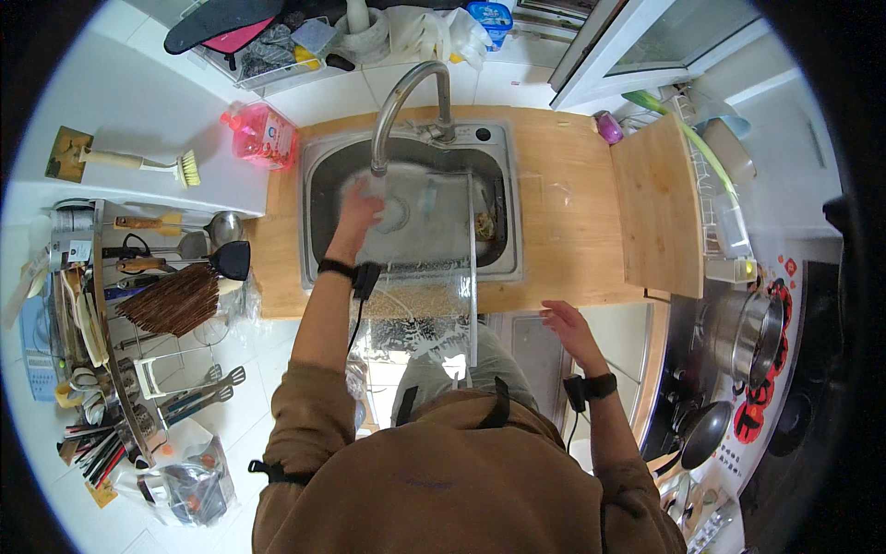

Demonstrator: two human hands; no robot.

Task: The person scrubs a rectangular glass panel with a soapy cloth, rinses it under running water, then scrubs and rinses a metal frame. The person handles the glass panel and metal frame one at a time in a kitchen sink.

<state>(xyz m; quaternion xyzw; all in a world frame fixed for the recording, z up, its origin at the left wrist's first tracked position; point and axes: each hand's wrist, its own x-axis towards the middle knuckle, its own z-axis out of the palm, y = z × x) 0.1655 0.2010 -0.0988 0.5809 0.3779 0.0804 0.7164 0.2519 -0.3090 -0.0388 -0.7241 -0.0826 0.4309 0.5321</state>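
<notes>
My left hand (360,211) is over the left part of the stainless-steel sink (513,208), just below the spout of the curved faucet (383,128). Its fingers look apart, somewhat blurred, and I see nothing held in them. Beneath it lies a wet transparent panel (429,277) with a pale right edge, spanning from inside the sink across the counter's front edge towards my lap. Water drops and streaks cover its near part. My right hand (571,336) hangs in the air right of the panel, before the counter edge, fingers spread and holding nothing.
A wooden counter (567,242) surrounds the sink. Left stand a pink liquid bottle (266,137) and a rack of hanging utensils (104,291). Right are an upright wooden board (657,208), a steel pot (744,336) and a frying pan (706,435). An open window (664,48) juts in.
</notes>
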